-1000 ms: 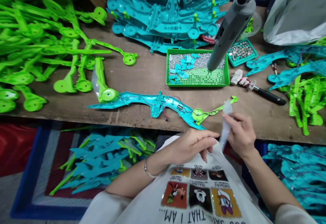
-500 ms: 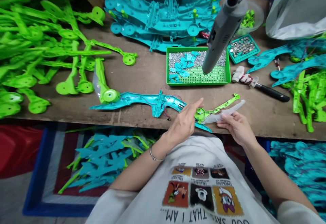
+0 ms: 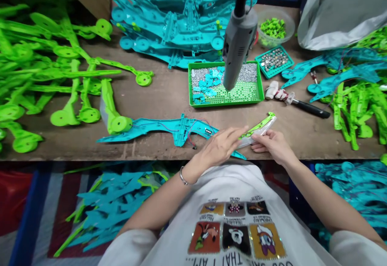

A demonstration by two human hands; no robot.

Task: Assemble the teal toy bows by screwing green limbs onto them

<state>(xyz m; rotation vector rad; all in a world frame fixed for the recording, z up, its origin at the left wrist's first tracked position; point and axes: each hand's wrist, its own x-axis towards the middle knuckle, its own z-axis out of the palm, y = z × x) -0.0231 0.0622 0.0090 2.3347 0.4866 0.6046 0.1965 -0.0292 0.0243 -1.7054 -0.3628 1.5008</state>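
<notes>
A long turquoise plastic shell (image 3: 151, 128) with thin wires lies along the table's front edge. At its left end a green arm (image 3: 106, 100) with a round hub sticks up, a translucent strip along it. My left hand (image 3: 219, 147) lies flat over the shell's right end, fingers stretched, covering the joint there. From under those fingers a second green arm (image 3: 258, 125) slants up to the right. My right hand (image 3: 272, 145) pinches a curved translucent plastic strip (image 3: 266, 128) between thumb and fingers, holding it against that green arm's near side.
A green tray (image 3: 226, 103) holds screws and turquoise bits, with a hanging grey electric screwdriver (image 3: 238, 44) over it. A small turquoise basket (image 3: 274, 61) of metal parts and a black-handled tool (image 3: 311, 107) sit right. Green arms (image 3: 63, 116) pile left; turquoise shells (image 3: 169, 36) stack behind.
The translucent strip has come up against the right green arm, where before it lay apart at an angle. My left hand has flattened over the joint. The whole view has shifted slightly.
</notes>
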